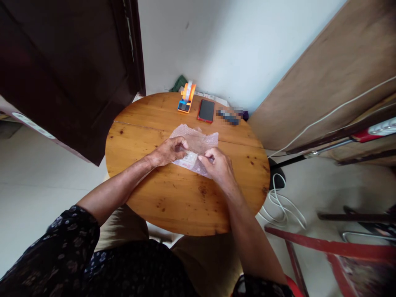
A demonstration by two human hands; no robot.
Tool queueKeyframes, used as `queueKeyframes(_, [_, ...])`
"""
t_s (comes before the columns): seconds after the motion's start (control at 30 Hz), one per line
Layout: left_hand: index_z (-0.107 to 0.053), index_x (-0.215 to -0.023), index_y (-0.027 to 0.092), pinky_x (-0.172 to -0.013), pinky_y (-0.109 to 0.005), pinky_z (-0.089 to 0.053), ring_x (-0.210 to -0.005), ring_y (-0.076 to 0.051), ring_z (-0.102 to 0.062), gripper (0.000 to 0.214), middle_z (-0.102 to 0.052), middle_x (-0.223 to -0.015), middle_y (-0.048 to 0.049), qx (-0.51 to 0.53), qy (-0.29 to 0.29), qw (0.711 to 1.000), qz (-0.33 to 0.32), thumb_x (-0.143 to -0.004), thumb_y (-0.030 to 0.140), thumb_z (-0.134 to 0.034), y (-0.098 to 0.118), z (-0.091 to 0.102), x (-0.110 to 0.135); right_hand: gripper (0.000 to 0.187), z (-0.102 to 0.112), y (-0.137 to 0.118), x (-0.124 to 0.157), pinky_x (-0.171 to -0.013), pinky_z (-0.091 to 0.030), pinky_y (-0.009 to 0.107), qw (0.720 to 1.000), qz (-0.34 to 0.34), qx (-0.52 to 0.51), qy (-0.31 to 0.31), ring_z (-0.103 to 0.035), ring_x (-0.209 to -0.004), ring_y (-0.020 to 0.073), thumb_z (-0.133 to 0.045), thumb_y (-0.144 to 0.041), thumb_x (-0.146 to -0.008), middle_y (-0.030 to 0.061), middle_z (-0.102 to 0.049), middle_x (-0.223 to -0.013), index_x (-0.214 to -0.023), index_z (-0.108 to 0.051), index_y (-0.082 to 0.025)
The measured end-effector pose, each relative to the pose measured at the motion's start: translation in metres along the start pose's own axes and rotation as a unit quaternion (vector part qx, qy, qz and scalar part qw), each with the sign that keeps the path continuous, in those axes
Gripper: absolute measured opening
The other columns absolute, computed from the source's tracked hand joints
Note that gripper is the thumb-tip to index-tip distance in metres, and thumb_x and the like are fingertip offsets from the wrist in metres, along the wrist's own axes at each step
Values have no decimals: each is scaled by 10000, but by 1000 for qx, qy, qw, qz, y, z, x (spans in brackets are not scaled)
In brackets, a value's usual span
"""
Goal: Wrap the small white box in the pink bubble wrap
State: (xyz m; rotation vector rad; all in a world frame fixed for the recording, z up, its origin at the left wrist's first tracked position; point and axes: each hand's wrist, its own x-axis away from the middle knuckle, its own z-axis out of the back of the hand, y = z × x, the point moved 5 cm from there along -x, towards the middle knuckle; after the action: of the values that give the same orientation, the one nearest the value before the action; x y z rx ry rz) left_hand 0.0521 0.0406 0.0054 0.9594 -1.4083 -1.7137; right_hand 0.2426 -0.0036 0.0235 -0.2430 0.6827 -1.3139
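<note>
A sheet of bubble wrap [201, 142] lies on the round wooden table [176, 198] in front of me. On it rests a small whitish packet or box [189, 158]; its kind is too small to make out. My left hand [170, 151] is at the sheet's left side, with thumb and fingers pinched on the bubble wrap just above the packet. From the right, my right hand [217, 164] pinches the wrap beside the packet's right edge. Parts of the sheet are hidden under both hands.
Along the table's far side are an orange and blue tape dispenser [187, 97], a dark phone with a red edge [206, 111] and a blurred dark object [229, 117]. A white cable [284, 206] coils on the floor at right, near a red chair [324, 243].
</note>
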Motion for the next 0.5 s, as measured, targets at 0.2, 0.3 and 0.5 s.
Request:
queueKeyframes(0.2, [-606, -872, 172, -697, -233, -435, -717, -90, -516, 145, -587, -803, 23, -38, 11, 999, -17, -746, 159, -677, 3, 1, 1, 202, 4, -42, 12, -927, -424, 430, 983, 159, 76, 43, -608, -1036, 276, -498, -319, -979, 97, -702, -1103, -950, -685, -248])
queueKeyframes(0.3, [-612, -880, 174, -699, -239, -437, -713, -92, -513, 149, -594, -811, 20, -41, 12, 999, -24, -758, 202, -693, 3, 0, 2, 235, -8, -52, 16, -908, -387, 448, 969, 211, 124, -22, -590, -1030, 284, -512, -360, -989, 90, -717, -1137, -1061, -706, -249])
queueKeyframes(0.5, [-633, -936, 167, -671, -240, -439, -720, -105, -530, 238, -620, -851, -6, -32, 0, 999, -8, -760, 307, -712, 8, 7, 7, 320, -18, -52, 16, -872, -354, 442, 954, 238, 175, -51, -546, -1039, 294, -484, -361, -1005, 116, -694, -1196, -1206, -690, -221])
